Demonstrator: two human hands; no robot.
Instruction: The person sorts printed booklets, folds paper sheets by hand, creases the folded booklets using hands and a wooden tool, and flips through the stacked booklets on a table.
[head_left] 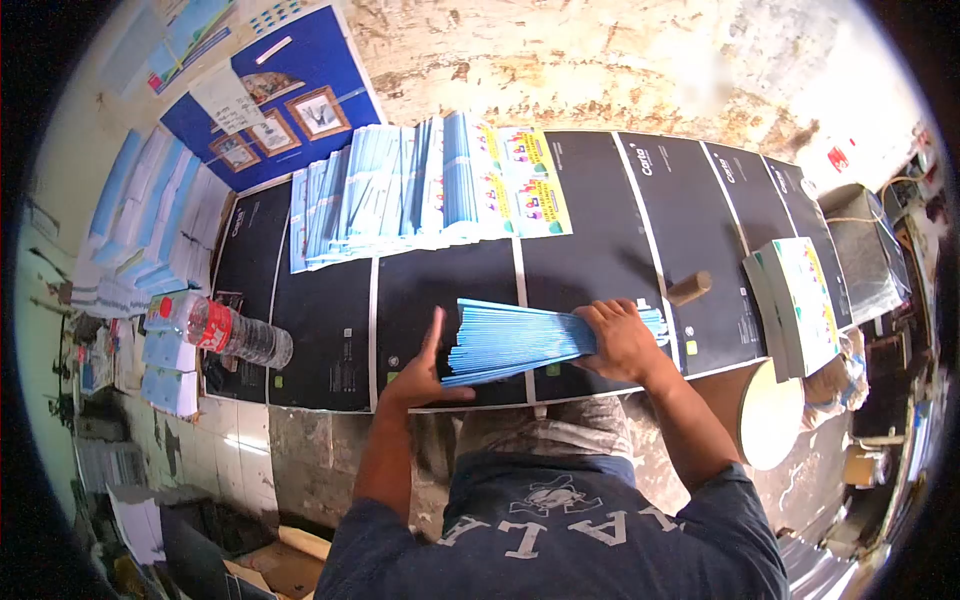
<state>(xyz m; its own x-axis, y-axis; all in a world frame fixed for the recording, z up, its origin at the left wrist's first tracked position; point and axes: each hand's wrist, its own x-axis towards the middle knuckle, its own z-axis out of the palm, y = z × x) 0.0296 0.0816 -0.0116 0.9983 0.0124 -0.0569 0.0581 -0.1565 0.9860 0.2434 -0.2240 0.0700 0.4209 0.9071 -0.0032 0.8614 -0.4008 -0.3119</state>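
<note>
A thick bundle of blue-edged folded booklets (515, 338) is held above the front of the black table. My right hand (625, 343) grips its right end, where the sheets are pinched together. Toward the left the bundle fans out wider. My left hand (422, 378) is at that fanned end, fingers and thumb spread apart, with the palm facing the edges. Whether the palm touches them I cannot tell. Behind lies a long overlapping row of similar booklets (400, 190), with colourful yellow covers showing at its right end.
Black boards marked "Carta" cover the table (590, 190). A plastic bottle (225, 330) with a red label lies at the left. A wooden peg (689, 288) and a stack of booklets (795, 305) are at the right. Paper stacks (150, 215) stand beside a blue board (275, 100).
</note>
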